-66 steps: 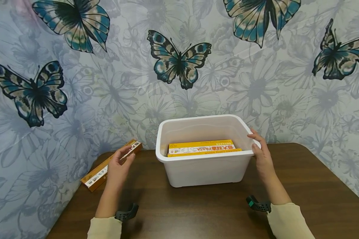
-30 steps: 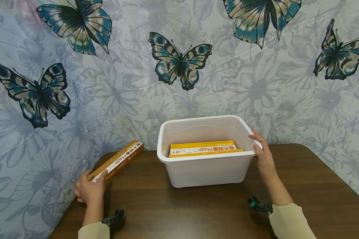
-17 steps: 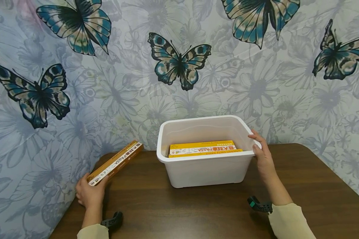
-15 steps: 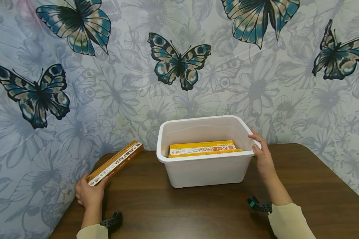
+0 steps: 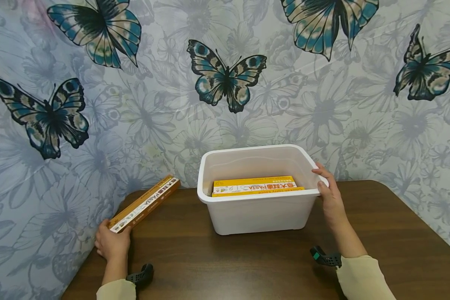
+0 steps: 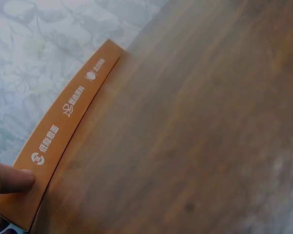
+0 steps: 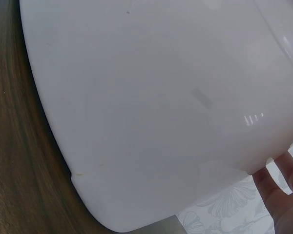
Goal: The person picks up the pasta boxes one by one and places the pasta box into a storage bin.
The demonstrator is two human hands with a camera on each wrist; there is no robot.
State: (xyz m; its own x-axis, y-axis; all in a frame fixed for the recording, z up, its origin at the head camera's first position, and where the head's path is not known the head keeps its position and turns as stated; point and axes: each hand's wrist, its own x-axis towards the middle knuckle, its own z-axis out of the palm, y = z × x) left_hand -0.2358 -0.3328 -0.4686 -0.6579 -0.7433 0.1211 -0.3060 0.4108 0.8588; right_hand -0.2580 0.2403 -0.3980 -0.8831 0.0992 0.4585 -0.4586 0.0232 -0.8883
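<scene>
A long orange-brown pasta box with a white label strip lies slantwise at the table's left edge. My left hand grips its near end; in the left wrist view the thumb presses the side of the pasta box. At the middle stands a white plastic bin. Yellow pasta boxes lie inside it, partly hidden by its front wall. My right hand holds the bin's right rim. The right wrist view shows the bin's wall close up, with fingers of the right hand at its edge.
Everything stands on a dark brown wooden table. A cloth with butterflies and flowers hangs right behind the table's back edge. Dark bands sit at both wrists.
My left hand has moved from above the middle of the orange-brown pasta box to its near end and taken hold there. Over the last half second almost nothing has moved.
</scene>
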